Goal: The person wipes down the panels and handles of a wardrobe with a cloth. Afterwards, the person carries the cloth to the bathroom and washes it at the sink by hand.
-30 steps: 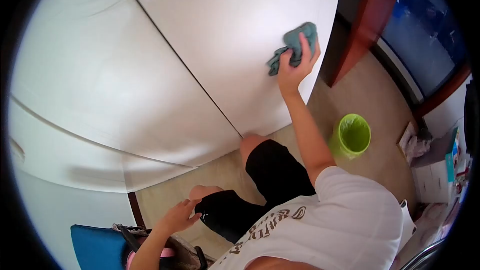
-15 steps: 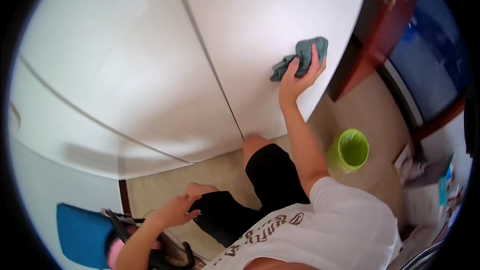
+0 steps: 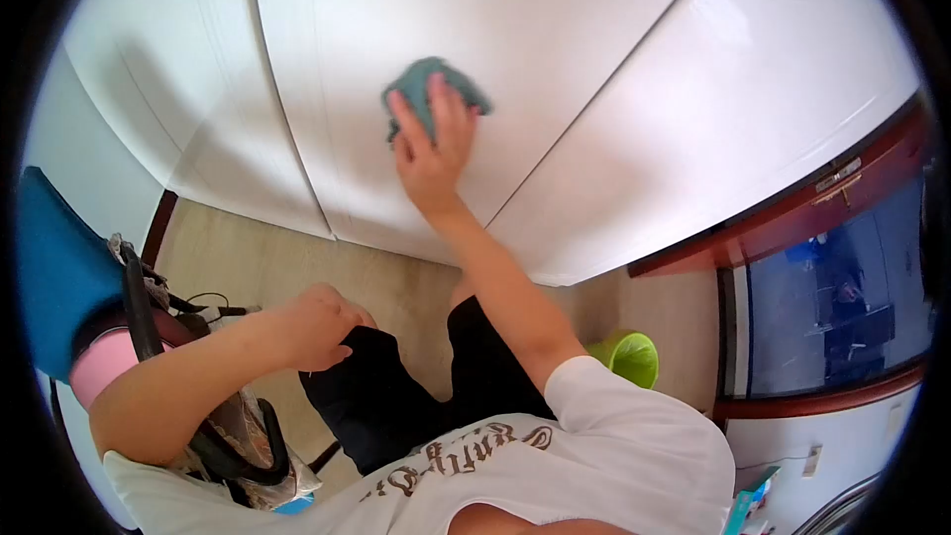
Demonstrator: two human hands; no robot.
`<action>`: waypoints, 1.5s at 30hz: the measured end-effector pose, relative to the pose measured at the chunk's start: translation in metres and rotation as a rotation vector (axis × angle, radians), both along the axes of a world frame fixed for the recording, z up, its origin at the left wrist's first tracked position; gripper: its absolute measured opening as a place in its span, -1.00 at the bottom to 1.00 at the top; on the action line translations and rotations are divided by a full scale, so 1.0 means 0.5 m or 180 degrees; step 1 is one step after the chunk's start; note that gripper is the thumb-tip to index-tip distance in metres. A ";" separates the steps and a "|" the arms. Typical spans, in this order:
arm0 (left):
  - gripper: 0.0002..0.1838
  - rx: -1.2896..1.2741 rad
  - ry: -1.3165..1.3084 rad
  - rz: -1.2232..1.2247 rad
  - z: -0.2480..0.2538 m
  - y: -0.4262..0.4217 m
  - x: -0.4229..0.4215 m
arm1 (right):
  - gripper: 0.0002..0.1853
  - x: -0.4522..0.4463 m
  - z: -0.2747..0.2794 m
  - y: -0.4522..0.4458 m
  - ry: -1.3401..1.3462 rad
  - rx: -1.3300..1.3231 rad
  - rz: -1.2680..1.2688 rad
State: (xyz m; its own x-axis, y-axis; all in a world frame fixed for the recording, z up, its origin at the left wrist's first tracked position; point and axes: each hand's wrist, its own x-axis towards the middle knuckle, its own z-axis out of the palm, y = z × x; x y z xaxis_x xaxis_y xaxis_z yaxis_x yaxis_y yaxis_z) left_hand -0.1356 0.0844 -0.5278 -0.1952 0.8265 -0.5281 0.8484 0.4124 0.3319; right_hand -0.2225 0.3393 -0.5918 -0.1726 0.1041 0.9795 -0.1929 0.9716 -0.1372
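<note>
My right hand (image 3: 436,154) presses a grey-green cloth (image 3: 421,79) against a white cabinet door (image 3: 337,50). Its fingers are spread over the cloth, which is bunched beneath them. My left hand (image 3: 322,327) hangs above my left knee with loosely bent fingers, the thumb apart from them, and holds nothing visible. Dark gaps run between the cabinet's panels, one on each side of the cloth.
A lime-green bin (image 3: 631,359) stands on the floor to the right, partly behind my sleeve. At left is a blue chair (image 3: 59,267) with black armrests and a pink round item (image 3: 107,367). A red-brown door frame (image 3: 783,228) stands at right.
My right hand has moved with the cloth from near the cabinet's right edge to a panel further left. The view has turned right; my left hand stays over the knee.
</note>
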 end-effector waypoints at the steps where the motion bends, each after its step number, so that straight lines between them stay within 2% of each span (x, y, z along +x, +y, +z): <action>1: -0.52 -0.0257 0.0054 0.0092 -0.010 -0.005 -0.005 | -0.54 -0.017 -0.015 -0.022 -0.0094 0.0205 0.0008; 3: -0.50 -0.0522 0.0106 0.0191 -0.019 -0.006 -0.013 | -0.54 -0.038 -0.043 -0.043 -0.0054 0.0228 0.0007; 5: -0.43 -0.0971 0.0133 -0.0022 -0.020 -0.013 -0.025 | -0.54 -0.055 -0.052 -0.062 0.0004 0.0232 0.0026; 9: -0.41 -0.1110 0.0046 -0.0029 0.001 -0.008 -0.030 | -0.53 -0.050 -0.051 -0.055 -0.0062 0.0264 -0.0046; 11: -0.42 -0.0522 0.0260 0.0013 0.013 -0.012 -0.017 | -0.52 -0.031 -0.042 -0.043 -0.0107 0.0222 -0.0111; 13: -0.40 -0.0563 0.0299 0.0046 -0.013 -0.021 -0.024 | -0.50 -0.008 -0.026 -0.021 -0.0270 0.0228 -0.0013; 17: -0.39 -0.0585 0.0220 0.0146 -0.033 -0.029 -0.043 | -0.43 0.043 0.000 0.048 -0.0068 0.0207 -0.0414; 19: -0.41 -0.0603 0.0317 0.0009 -0.031 -0.036 -0.039 | -0.40 0.071 0.006 0.081 -0.0049 0.0058 -0.0567; 21: -0.34 -0.0661 -0.0003 0.0010 -0.037 -0.029 -0.032 | -0.38 0.106 0.017 0.122 0.0040 -0.0166 -0.0600; 24: -0.35 -0.0645 -0.0039 -0.0076 -0.021 -0.015 -0.015 | -0.36 0.153 0.021 0.180 0.0223 -0.0439 -0.0700; 31: -0.35 -0.0699 -0.0237 0.0167 -0.006 0.018 -0.016 | -0.37 0.257 -0.038 0.332 0.0595 -0.0623 -0.1266; 33: -0.35 -0.0778 -0.0210 0.0192 -0.006 0.015 -0.018 | -0.39 0.275 -0.060 0.356 0.0824 -0.0923 -0.1344; 35: -0.35 -0.0865 -0.0201 0.0233 -0.007 0.024 -0.016 | -0.35 0.301 -0.091 0.394 0.0794 -0.0994 -0.1454; 39: -0.38 -0.0738 -0.0241 0.0306 -0.006 0.028 -0.013 | -0.27 0.342 -0.158 0.428 0.1013 -0.1684 -0.1461; 41: -0.38 -0.0733 -0.0188 0.0305 -0.008 0.028 -0.018 | -0.30 0.343 -0.183 0.431 0.1490 -0.2518 -0.1392; 45: -0.38 -0.0726 -0.0222 0.0347 0.002 0.032 -0.017 | -0.29 0.344 -0.194 0.437 0.1531 -0.2521 -0.1386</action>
State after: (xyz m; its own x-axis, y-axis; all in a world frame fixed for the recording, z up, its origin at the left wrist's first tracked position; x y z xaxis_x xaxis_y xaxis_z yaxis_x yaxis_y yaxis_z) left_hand -0.1441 0.1002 -0.5270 -0.2331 0.6606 -0.7136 0.7731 0.5710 0.2761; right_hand -0.0506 0.5576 -0.6888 0.4278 0.7113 0.5577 -0.0490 0.6344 -0.7715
